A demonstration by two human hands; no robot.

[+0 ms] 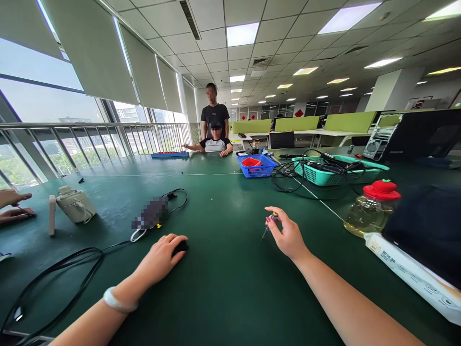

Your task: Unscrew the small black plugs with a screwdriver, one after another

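Observation:
My left hand (166, 255), with a pale bangle (118, 302) at the wrist, rests on the table. Its fingers curl over a small rounded black object (181, 247), mostly hidden beneath them, whose kind I cannot make out. Between thumb and fingers, my right hand (286, 235) pinches a small screwdriver (272, 222). The screwdriver's thin shaft points down and left, close to the green tabletop (223, 288); whether the tip touches it I cannot tell.
A blurred dark item (151, 214), cables (82, 252) and a beige container (75, 205) lie left, near another person's hands (14, 206). Blue (264, 169) and teal (319, 178) baskets stand ahead right. A red-lidded jar (369, 214) and a white packet (410, 274) are at right. Two people are across the table.

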